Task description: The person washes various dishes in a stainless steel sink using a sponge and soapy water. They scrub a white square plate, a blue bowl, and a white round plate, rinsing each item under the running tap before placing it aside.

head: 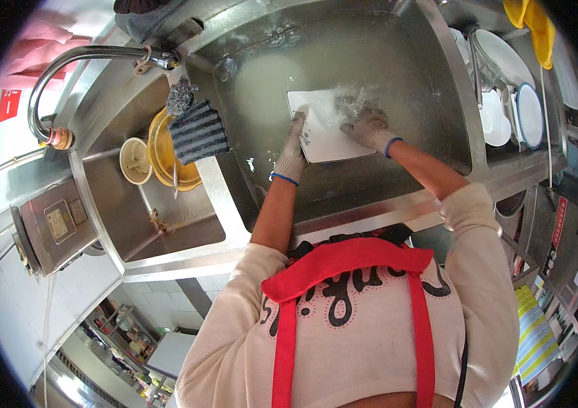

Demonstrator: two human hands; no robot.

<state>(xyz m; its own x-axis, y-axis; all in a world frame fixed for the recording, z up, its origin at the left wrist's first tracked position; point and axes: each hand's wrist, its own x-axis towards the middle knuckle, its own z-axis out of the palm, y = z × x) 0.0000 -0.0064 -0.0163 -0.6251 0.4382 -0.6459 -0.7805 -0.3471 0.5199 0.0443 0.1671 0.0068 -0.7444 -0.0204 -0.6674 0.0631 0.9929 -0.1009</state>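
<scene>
A white rectangular plate (327, 137) with a dark rim and a small floral mark lies tilted in the cloudy water of the middle sink (406, 183). My left hand (293, 145), in a knit work glove with a blue cuff edge, grips the plate's left edge with its thumb on top. Gloved the same way, my right hand (375, 130) presses against the plate's right part. Water splashes around its fingertips, and whether it holds a cloth or scrubber is hidden.
A striped grey cloth (199, 132) and a metal scouring pad (180, 96) lie on the left divider. The left basin holds a yellow basin (161, 148) and a cream strainer (136, 160). A curved faucet (39, 97) arches there. White dishes (495, 117) stand in the right basin.
</scene>
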